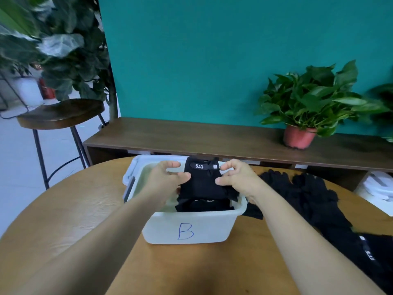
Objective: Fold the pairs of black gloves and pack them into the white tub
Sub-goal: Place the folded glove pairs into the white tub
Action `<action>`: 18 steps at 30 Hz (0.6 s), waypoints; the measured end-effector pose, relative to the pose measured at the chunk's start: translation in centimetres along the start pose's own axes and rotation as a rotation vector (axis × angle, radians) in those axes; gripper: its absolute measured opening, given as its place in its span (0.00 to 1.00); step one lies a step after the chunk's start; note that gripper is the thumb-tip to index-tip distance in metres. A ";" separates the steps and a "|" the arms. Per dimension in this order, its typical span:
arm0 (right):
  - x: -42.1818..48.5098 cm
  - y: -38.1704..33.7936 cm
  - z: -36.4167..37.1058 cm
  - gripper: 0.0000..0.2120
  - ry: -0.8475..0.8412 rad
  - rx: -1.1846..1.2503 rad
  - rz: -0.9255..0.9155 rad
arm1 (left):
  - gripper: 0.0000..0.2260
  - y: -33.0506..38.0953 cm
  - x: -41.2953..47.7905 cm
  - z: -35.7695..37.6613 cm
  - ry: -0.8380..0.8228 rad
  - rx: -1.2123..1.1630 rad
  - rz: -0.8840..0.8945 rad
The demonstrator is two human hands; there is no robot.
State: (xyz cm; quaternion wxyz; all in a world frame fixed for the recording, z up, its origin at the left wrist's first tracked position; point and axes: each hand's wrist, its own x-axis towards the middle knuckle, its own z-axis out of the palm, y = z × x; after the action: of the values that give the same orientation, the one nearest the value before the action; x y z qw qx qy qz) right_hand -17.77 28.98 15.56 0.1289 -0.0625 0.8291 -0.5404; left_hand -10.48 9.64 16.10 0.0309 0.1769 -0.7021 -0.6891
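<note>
A white tub (pixel 191 228) marked with a blue "B" stands on the round wooden table. Over its right half I hold a folded pair of black gloves (pixel 202 182) with a "5.11" label on top. My left hand (pixel 168 177) grips the pair's left edge, thumb on top. My right hand (pixel 236 177) grips its right edge. Beneath it, another folded black pair (pixel 204 204) lies inside the tub. A pile of loose black gloves (pixel 308 194) lies on the table to the right of the tub.
The wooden table (pixel 70 209) reaches to the left and front of the tub. Behind it runs a low brown shelf (pixel 212 135) carrying a potted plant (pixel 302 116). A stool (pixel 59 116) stands at the left. A white container (pixel 380 188) sits at the right edge.
</note>
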 end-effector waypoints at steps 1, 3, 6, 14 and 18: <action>0.3 0.4 0.2 0.16 -0.021 -0.020 0.005 | 0.20 -0.6 0.6 -0.1 0.002 0.005 -0.021; 0.6 1.0 0.5 0.17 -0.042 -0.117 -0.015 | 0.18 -1.6 1.2 -0.1 -0.013 0.018 -0.063; 0.6 1.2 0.5 0.19 0.008 -0.467 -0.102 | 0.17 -2.8 2.3 -0.2 -0.043 0.066 -0.101; 0.2 3.1 -0.8 0.14 -0.111 -0.493 -0.158 | 0.18 -3.9 4.1 -0.7 -0.220 0.226 -0.216; 0.4 3.8 -1.2 0.10 -0.162 -0.563 -0.260 | 0.19 -4.3 4.8 -0.7 -0.278 0.302 -0.202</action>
State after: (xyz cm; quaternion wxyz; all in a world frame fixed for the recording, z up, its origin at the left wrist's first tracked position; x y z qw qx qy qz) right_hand -18.35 31.45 12.49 0.1023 -0.2439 0.9182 -0.2950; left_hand -13.90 7.59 10.99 -0.1625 0.1522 -0.7735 -0.5933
